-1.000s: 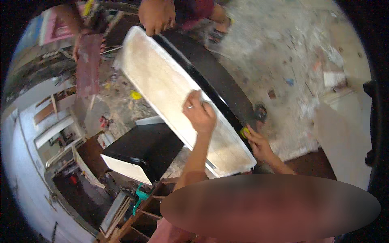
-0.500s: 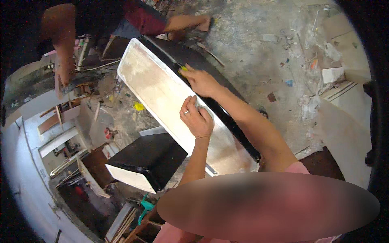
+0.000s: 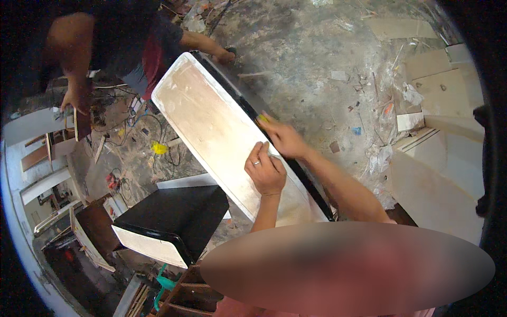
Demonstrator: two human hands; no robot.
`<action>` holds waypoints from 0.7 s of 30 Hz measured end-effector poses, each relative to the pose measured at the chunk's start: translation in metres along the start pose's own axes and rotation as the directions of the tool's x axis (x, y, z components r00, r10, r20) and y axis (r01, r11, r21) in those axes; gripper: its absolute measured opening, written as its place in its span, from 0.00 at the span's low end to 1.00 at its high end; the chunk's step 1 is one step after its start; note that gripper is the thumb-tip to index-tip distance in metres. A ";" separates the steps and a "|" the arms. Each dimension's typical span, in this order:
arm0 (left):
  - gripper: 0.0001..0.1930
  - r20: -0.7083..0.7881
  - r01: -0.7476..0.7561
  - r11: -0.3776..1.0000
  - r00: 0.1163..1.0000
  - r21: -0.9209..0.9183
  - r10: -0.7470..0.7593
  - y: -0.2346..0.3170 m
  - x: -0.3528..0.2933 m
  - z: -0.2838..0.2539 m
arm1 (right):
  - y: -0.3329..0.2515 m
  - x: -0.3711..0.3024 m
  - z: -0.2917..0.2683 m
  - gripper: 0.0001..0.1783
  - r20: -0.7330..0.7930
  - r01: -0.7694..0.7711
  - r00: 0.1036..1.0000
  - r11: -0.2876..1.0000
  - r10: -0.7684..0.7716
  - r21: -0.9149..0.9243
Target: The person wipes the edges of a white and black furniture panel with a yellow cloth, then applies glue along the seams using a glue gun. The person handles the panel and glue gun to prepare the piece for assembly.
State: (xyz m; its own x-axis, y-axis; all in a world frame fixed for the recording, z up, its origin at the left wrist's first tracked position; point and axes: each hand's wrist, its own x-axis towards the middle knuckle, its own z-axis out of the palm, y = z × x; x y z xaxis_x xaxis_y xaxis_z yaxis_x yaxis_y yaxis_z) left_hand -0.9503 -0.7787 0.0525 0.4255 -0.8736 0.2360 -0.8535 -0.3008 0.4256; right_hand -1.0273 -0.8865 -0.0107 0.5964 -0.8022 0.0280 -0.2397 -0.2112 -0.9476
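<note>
A long box-like furniture piece slants across the middle, with a pale panel framed by a white rim and a glossy black side edge. My left hand, a ring on one finger, lies on the panel near that edge, fingers bent and resting on the surface. At the black edge, my right hand is closed around a small yellow piece, pressed against it; most of the piece is hidden by my fingers, so its kind is unclear.
A smaller black box with a pale front stands at lower left, near a green plastic object and brown wooden shelving. Another person's arm shows at upper left. Boards lie on the right; scraps litter the concrete floor.
My right hand has slid down along the black edge toward me with the yellow piece. My left hand stays on the panel. The view has shifted, and the other person has moved.
</note>
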 end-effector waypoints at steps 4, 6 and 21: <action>0.21 0.032 0.022 1.000 0.999 -0.005 -0.022 0.000 0.000 -0.001 | 0.007 0.160 0.026 0.23 -0.003 0.008 1.000 1.000 -0.009 -0.027; 0.21 0.056 0.048 0.999 0.997 -0.009 -0.048 0.002 0.000 -0.001 | 0.002 0.229 0.028 0.23 0.011 0.031 0.999 0.995 -0.030 -0.094; 0.19 0.079 0.144 0.987 0.986 0.069 -0.150 0.012 0.002 -0.001 | -0.002 0.113 -0.008 0.25 0.126 0.016 0.992 0.992 -0.032 0.123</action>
State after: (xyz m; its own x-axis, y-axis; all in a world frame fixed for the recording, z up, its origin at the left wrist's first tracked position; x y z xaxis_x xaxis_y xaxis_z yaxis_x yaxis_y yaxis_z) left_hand -0.9590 -0.7840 0.0593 0.5233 -0.8463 0.0997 -0.8019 -0.4495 0.3936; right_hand -0.9652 -0.9813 -0.0027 0.6954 -0.7184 0.0179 -0.1340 -0.1542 -0.9789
